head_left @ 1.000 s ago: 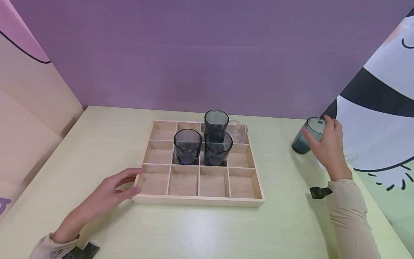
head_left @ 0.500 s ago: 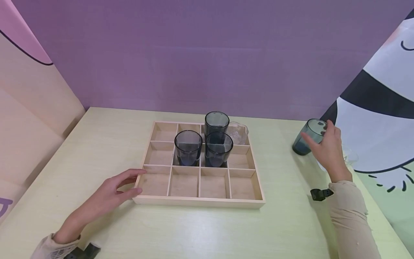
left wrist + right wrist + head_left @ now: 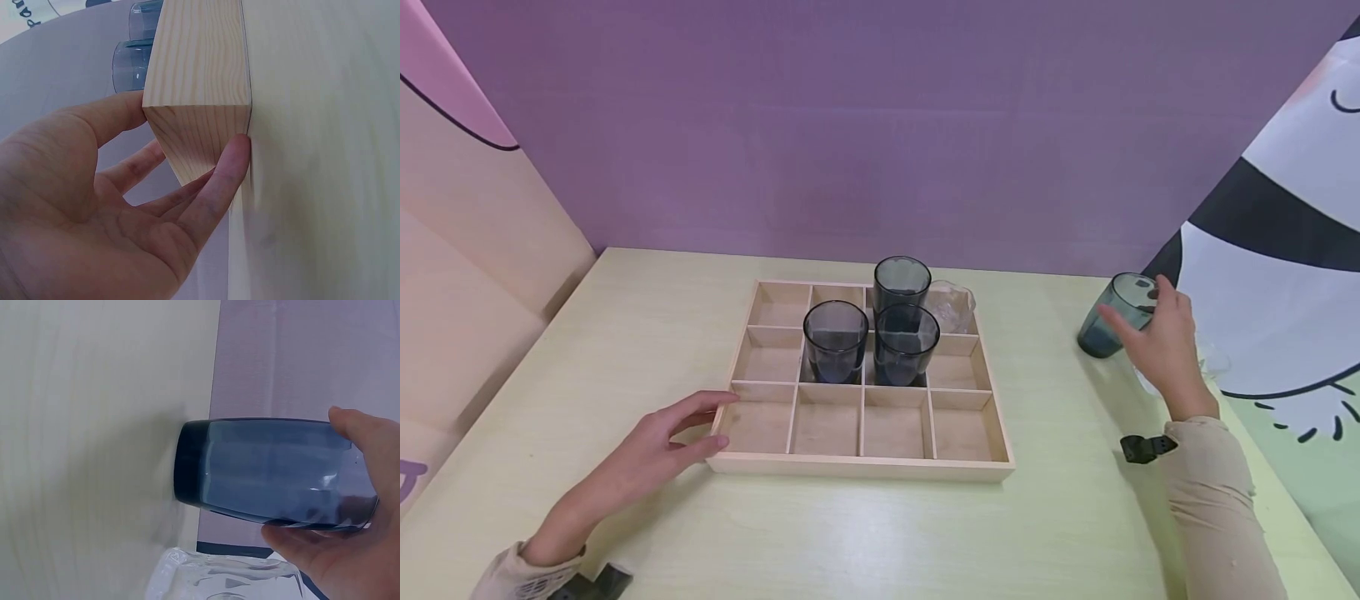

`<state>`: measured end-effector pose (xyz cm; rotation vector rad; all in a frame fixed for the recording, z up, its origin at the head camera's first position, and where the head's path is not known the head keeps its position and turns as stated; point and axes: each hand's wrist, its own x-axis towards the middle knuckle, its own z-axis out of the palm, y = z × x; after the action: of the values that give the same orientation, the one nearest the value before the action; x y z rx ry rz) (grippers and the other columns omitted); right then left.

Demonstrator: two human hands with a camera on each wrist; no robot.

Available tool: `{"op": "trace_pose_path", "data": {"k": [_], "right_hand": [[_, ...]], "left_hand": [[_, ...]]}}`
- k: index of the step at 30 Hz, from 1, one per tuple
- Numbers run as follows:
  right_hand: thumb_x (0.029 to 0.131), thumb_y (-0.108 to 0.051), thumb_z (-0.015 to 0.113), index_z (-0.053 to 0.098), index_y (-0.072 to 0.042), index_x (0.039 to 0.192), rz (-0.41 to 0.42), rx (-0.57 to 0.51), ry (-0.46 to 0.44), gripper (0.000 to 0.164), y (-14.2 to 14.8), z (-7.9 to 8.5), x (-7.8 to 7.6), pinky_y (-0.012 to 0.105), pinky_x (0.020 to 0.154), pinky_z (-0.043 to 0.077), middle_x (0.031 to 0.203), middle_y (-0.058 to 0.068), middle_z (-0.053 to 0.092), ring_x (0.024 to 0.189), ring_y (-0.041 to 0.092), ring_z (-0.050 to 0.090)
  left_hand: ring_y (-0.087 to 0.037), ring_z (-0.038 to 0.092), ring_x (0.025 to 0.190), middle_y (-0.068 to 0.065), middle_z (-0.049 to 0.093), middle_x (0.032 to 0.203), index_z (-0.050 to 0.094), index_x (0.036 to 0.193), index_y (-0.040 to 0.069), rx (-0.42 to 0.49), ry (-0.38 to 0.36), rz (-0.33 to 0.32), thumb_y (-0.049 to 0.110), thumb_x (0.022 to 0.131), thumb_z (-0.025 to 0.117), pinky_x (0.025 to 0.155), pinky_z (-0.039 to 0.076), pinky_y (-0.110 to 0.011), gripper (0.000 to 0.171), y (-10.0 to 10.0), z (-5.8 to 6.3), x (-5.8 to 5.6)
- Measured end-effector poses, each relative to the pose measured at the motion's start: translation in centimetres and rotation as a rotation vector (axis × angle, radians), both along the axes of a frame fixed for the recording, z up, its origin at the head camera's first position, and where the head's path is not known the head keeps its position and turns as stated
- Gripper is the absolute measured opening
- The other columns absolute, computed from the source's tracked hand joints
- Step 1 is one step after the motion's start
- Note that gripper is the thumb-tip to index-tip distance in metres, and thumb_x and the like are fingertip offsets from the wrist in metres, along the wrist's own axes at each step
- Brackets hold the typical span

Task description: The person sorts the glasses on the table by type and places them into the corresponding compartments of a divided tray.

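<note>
The right hand [image 3: 1167, 354] gripped a tapered, smoky-blue glass tumbler [image 3: 269, 472] near its rim. The left hand [image 3: 647, 450] held a pale, rectangular wooden compartment tray [image 3: 857, 467] bearing three dark-tinted glass tumblers [image 3: 835, 346].

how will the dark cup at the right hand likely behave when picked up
The dark cup is probably stiff and fragile: its see-through walls look like glass and show no dent between the fingers. It might slip, since its sides look smooth and glossy. Its round body could roll if laid down.
</note>
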<state>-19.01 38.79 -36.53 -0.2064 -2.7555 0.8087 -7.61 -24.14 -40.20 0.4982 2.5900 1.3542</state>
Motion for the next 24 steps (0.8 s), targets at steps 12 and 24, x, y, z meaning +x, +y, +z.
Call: {"op": "trace_pose_path", "data": {"k": [12,24], "right_hand": [[0.095,-0.047,0.064,0.012,0.001,0.158,0.015,-0.002,0.101,0.094,0.04,-0.23,0.03,0.068,0.107,0.027,0.147,0.035,0.032,0.134,0.053,0.030],[0.095,-0.043,0.065,0.016,0.002,0.157,0.047,0.023,0.109,0.091,-0.72,0.24,0.18,0.068,0.109,0.025,0.149,0.035,0.033,0.138,0.053,0.029]], "left_hand": [[-0.038,0.054,0.126,-0.009,0.057,0.140,0.053,0.140,0.023,0.013,0.006,-0.002,0.031,0.097,0.066,0.089,0.054,-0.034,0.046,0.01,-0.08,-0.09],[-0.039,0.054,0.127,-0.008,0.056,0.140,0.052,0.141,0.023,0.007,0.007,-0.008,0.032,0.098,0.065,0.091,0.053,-0.039,0.046,-0.01,-0.06,0.02]]}}
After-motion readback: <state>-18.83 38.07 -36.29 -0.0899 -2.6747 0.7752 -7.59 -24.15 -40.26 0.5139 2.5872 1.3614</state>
